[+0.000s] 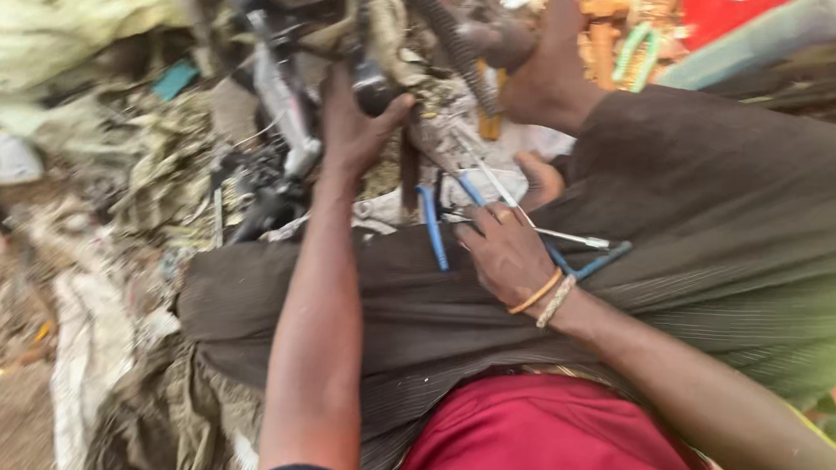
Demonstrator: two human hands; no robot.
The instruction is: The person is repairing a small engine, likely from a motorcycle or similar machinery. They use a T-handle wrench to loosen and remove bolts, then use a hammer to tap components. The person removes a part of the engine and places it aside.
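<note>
Pliers [434, 228] lie lengthwise just left of right hand [506, 258], fingers pinching a thin rod [568, 237]; left hand [352, 129] grips a dark part [375, 90].

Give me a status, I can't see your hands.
Left hand gripping dark metal part. Right hand on blue-handled pliers, thin rod alongside. Rags crowd left.

Left hand [352, 133] grips a dark metal part [376, 87] — right hand [504, 253] rests on blue-handled pliers [432, 228].
</note>
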